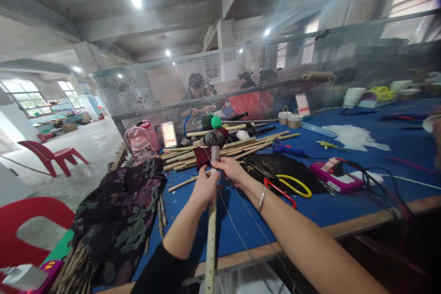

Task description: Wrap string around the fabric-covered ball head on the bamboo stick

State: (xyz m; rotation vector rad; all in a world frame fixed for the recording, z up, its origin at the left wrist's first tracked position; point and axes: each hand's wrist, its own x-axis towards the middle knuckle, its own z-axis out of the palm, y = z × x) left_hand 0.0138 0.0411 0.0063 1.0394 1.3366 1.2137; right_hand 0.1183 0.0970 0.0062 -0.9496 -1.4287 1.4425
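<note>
I hold a long pale bamboo stick [211,239] upright over the blue table [310,211]. My left hand [204,189] is wrapped round its shaft. Just above, my right hand [231,169], with a bangle on the wrist, pinches the stick below its padded head [214,138], which is covered in dark grey and maroon cloth. A thin thread [241,234] runs from the head down toward me past my right forearm.
Several bamboo sticks [237,146] lie behind the head. Yellow and red handled scissors [292,186], a pink device with cables [336,180], a floral cloth [117,220] and a pink bottle [139,143] lie around. People sit behind a perforated screen [206,82]. Red chairs [51,154] stand left.
</note>
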